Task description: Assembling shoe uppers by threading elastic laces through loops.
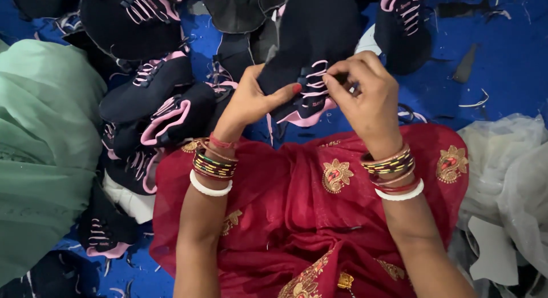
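The dark shoe upper [311, 52] with pink trim and pink laces is held up over the lap, just above the red embroidered cloth [319, 212], and both hands are closed on it. The left hand [251, 98] clamps its lower left edge, thumb pressed on the front, while the right hand [365, 89] pinches at the lace rows with fingertips drawn together. Several lace rows already cross the front of the piece, so the lacing looks well advanced; whether the ends are finished I cannot tell, since the right fingers cover that spot. A pile of similar uppers [154, 98] lies touching and overlapping to the left and above, and one more upper [402, 27] sits near the right hand. Room is tight on the left, hemmed in by the pile and a green cloth [45, 149]; the blue floor covering [502, 58] to the upper right is the barest stretch, with only scraps, and pale plastic sheeting [508, 178] lies lower right.
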